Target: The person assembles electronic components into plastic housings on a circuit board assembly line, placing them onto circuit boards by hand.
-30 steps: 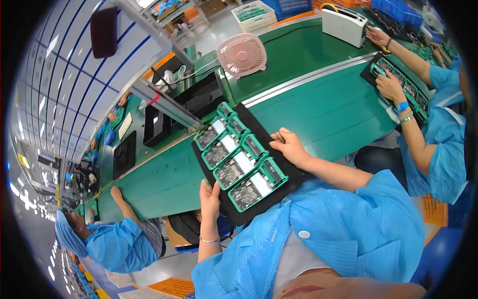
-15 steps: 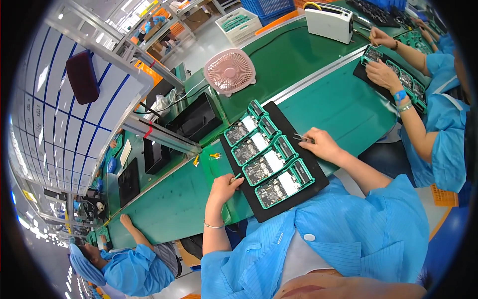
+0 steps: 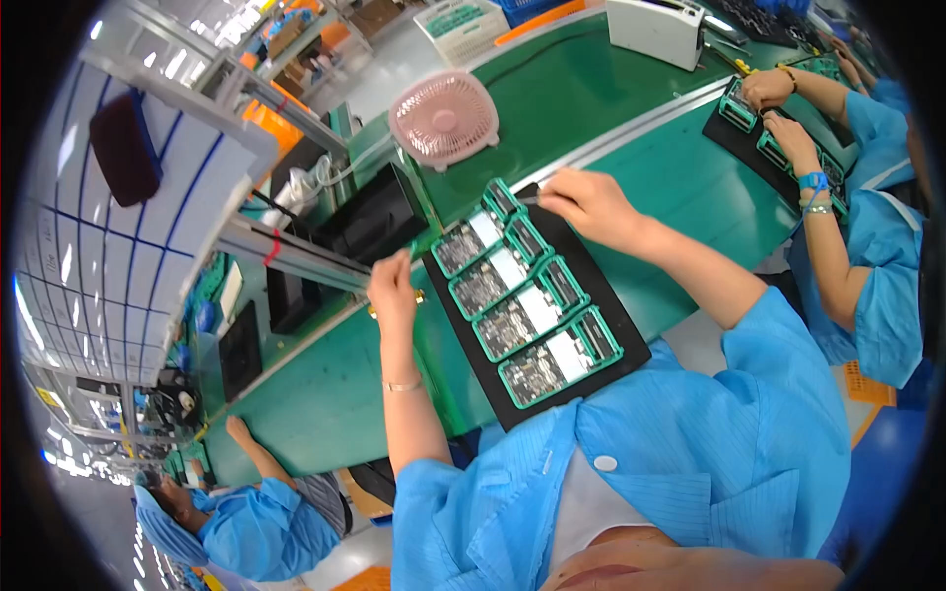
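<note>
Several green-framed circuit boards (image 3: 507, 330) lie in a slanting row on a black board (image 3: 616, 320) in front of me. My right hand (image 3: 589, 209) pinches slim metal tweezers (image 3: 527, 200) at the far end of the row, their tips close to the farthest green frame (image 3: 502, 199). Off the black board's far left corner, my left hand (image 3: 392, 288) is raised with its fingers pinched together. What that hand pinches, if anything, is too small and blurred to make out. Small yellow pieces (image 3: 420, 295) show beside its wrist.
A pink fan (image 3: 444, 118) stands beyond the boards, near a black tray (image 3: 374, 219). A metal post (image 3: 296, 258) with a whiteboard (image 3: 59, 227) rises at the left. A co-worker's hands (image 3: 788, 138) work on similar boards at the right; another person (image 3: 261, 522) sits lower left.
Both my hands have moved away from me: the left from the black board's near left edge to its far left corner, the right with the tweezers to the row's far end.
</note>
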`<state>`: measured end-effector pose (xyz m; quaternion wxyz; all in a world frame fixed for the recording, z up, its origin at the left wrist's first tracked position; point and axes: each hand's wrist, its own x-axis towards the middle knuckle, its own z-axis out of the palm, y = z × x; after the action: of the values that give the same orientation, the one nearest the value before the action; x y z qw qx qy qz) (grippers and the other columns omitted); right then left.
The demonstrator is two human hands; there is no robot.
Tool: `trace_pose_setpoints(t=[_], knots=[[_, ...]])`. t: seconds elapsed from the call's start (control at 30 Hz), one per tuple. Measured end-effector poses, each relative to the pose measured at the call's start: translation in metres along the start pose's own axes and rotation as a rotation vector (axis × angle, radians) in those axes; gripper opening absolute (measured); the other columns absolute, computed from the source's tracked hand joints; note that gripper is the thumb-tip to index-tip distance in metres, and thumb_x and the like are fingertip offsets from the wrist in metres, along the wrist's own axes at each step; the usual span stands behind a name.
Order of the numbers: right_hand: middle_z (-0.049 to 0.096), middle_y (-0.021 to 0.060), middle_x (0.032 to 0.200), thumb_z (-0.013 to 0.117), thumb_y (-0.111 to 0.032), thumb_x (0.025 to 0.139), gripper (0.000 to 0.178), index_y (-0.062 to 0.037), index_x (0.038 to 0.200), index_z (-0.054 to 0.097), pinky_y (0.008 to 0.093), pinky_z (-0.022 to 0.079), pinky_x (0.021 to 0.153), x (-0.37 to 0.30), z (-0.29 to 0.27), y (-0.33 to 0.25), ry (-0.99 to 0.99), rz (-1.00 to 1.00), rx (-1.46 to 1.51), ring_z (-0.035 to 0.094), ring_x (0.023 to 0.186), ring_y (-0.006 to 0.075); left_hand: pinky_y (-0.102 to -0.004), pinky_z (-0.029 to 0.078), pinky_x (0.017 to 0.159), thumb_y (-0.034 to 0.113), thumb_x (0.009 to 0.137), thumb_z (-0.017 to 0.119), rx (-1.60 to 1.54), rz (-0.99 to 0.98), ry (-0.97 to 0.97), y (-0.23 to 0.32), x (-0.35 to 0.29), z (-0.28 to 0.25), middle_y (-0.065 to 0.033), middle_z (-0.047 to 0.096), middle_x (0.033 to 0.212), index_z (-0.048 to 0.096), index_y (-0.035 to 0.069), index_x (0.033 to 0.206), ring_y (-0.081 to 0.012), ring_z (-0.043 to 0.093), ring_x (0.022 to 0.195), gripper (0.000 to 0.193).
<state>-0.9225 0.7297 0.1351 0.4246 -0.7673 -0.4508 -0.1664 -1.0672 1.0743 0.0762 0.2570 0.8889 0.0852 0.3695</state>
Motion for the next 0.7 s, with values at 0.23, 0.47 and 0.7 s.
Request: trace_pose_setpoints(t=[0.23,0.47,0.7], knots=[[0.062,0.0084,0.092,0.068,-0.025,0.095,0.016,-0.0087,0.095,0.069,0.0426,0.051,0.070,0.059,0.029,0.007,-0.174,-0.123,-0.145,0.065,0.082,0.0317,-0.0373,0.052,0.071,0.008,0.091,0.074,-0.002,-0.019,0.035,0.016,0.024,0.027,-0.0127,0.067,0.085,0.077,0.004,0.099,-0.0282,0.067,0.079,0.010],[0.062,0.0088,0.087,0.073,-0.028,0.087,0.022,-0.0078,0.080,0.071,0.0463,0.053,0.068,0.092,0.085,0.012,-0.391,-0.311,-0.324,0.068,0.076,0.0328,-0.0383,0.050,0.069,0.006,0.088,0.075,-0.055,-0.033,0.040,0.016,0.012,0.040,-0.0121,0.062,0.083,0.072,0.003,0.093,-0.0284,0.063,0.075,0.006],[0.070,0.0104,0.085,0.077,-0.037,0.082,0.029,-0.0074,0.080,0.074,0.0464,0.055,0.071,0.111,0.113,0.013,-0.505,-0.291,-0.373,0.072,0.081,0.0328,-0.0357,0.051,0.068,0.003,0.088,0.075,-0.049,0.030,0.058,0.013,0.004,0.050,-0.0112,0.063,0.085,0.071,0.002,0.094,-0.0257,0.064,0.074,0.007]])
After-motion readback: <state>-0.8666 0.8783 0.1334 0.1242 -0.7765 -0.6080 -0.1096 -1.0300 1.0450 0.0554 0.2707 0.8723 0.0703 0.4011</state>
